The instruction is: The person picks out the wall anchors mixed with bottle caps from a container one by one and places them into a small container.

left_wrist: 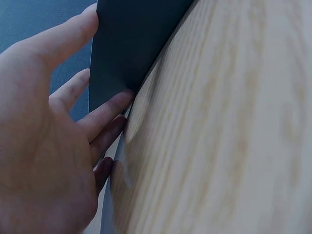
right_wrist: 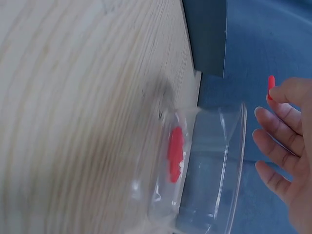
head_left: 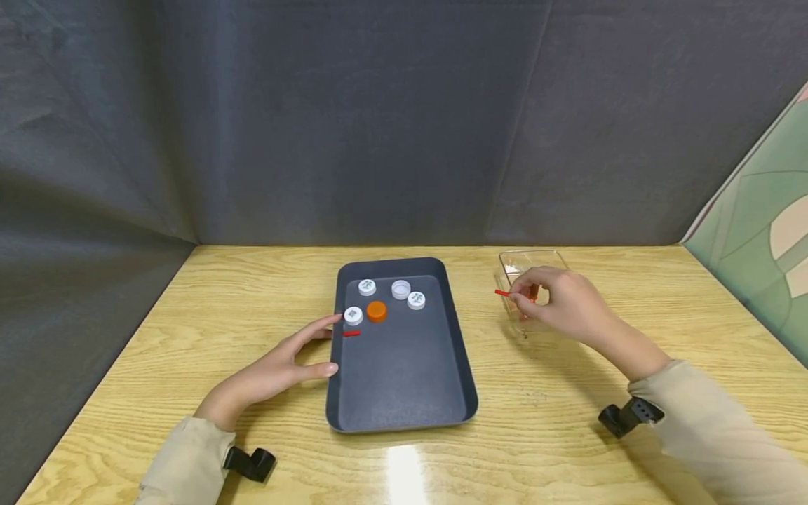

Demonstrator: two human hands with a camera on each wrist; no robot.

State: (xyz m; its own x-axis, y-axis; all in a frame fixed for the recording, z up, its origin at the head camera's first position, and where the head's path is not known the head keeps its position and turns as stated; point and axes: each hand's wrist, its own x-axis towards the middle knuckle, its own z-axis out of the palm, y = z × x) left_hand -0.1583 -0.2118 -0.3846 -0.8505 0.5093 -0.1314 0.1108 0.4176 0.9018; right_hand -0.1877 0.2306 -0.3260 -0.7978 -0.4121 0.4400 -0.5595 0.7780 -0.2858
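Between thumb and index finger, my right hand (head_left: pixel 562 298) pinches a short red stick (head_left: pixel 501 293), held above a clear divided box (right_wrist: pixel 241 161). More red pieces (right_wrist: pixel 175 153) lie inside that box. My left hand (head_left: pixel 274 372) touches the left wall of a dark grey tray (head_left: pixel 404 386), its fingers loosely extended and the thumb at the rim; the left wrist view shows fingertips against the tray's outer side. In the tray, another red stick (head_left: pixel 352 334) lies just below a white bottle cap (head_left: pixel 353 315) near the left wall.
Also in the tray are an orange cap (head_left: pixel 376 311) and more white caps, one of them hollow side up (head_left: pixel 400 290). Small white bits (head_left: pixel 512 268) show in the box's far compartment. A dark curtain (head_left: pixel 379 126) stands behind the wooden table (head_left: pixel 265 280).
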